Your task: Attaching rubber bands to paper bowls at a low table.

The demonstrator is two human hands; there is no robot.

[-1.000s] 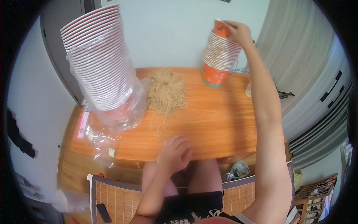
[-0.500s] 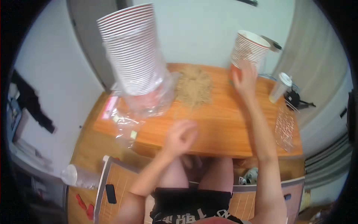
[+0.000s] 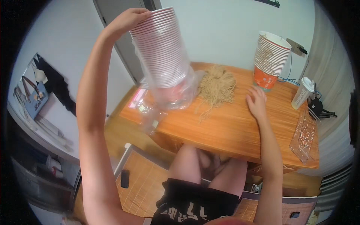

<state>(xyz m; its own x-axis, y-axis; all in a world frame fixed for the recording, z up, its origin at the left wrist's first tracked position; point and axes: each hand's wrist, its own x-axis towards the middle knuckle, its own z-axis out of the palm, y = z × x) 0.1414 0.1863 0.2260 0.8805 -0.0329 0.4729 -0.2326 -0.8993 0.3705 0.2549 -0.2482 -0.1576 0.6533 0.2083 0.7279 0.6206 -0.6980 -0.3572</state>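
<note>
- Two stacks of paper cups in view, both on the wooden surface point(image 3: 232, 127).
- Left hand point(image 3: 127, 20) raised high; fingers curled over the top rim of the tall stack of cups point(image 3: 161, 48), gripping it at the uppermost cup.
- Tall stack stands rim up and leans slightly; its lower part sits inside a clear plastic sleeve point(image 3: 170, 93) that bunches near the left end of the surface.
- Right hand point(image 3: 257, 103) lies on the surface, fingers spread and flat, holding nothing; it is just in front of the second stack.
- Second stack of cups point(image 3: 270, 60) stands upright at the far right side, orange base, rim up, a few straw-coloured strands inside the top cup.
- Heap of straw-coloured string point(image 3: 216, 87) lies between the two stacks, touching the plastic sleeve's edge.
- White lidded tumbler point(image 3: 302, 93) stands right of the second stack.
- Clear tray of small beads point(image 3: 305, 137) rests near the right edge.
- Dark phone point(image 3: 125, 178) lies on the woven mat point(image 3: 144, 183) on the floor, below the surface.
</note>
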